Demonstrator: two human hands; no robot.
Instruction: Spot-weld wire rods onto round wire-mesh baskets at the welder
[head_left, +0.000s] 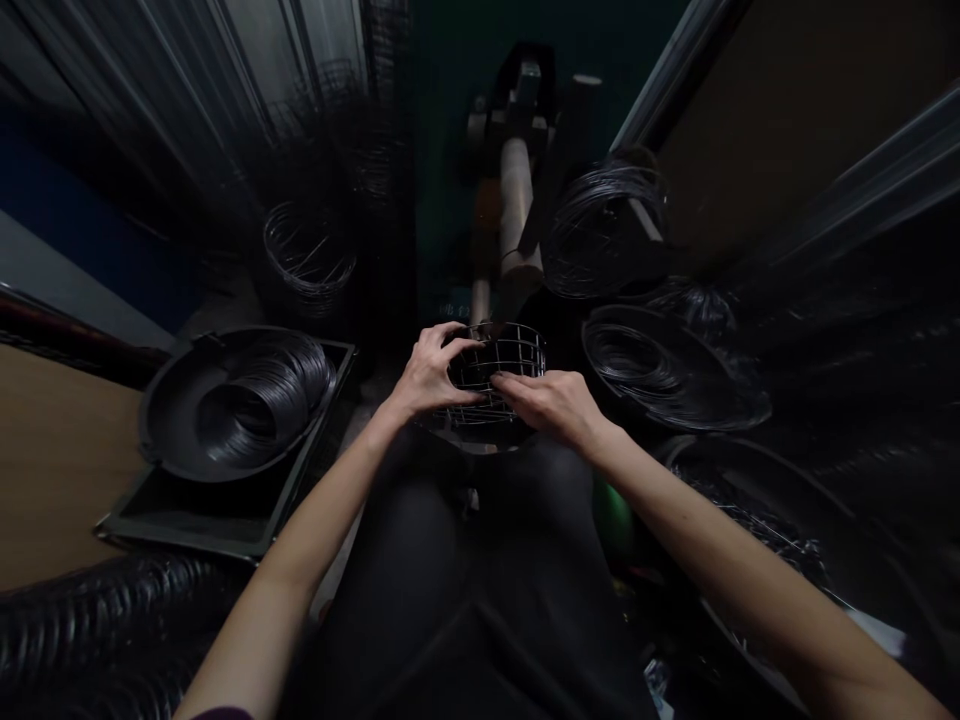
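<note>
A round wire basket [531, 345] of thin metal grid sits between my hands, just above my knees. My left hand [431, 372] grips its left side, thumb low and fingers curled over the upper wires. Against the front right of the grid, my right hand [551, 402] holds the wires, its fingers pointing left and its thumb partly hidden. Right behind the basket is the lower arm [481, 297] of a machine, its tip close to the rim. Above it juts a thicker pale cylinder [517, 190]. The dim light hides the basket's far side.
At left, a dark basin [176, 405] holding wire rings [259, 410] rests on a crate [202, 530]. On the right are another basin of rings [634, 360] and a large tub [780, 460] with wire pieces. Wire hoops [600, 230] hang beside the machine.
</note>
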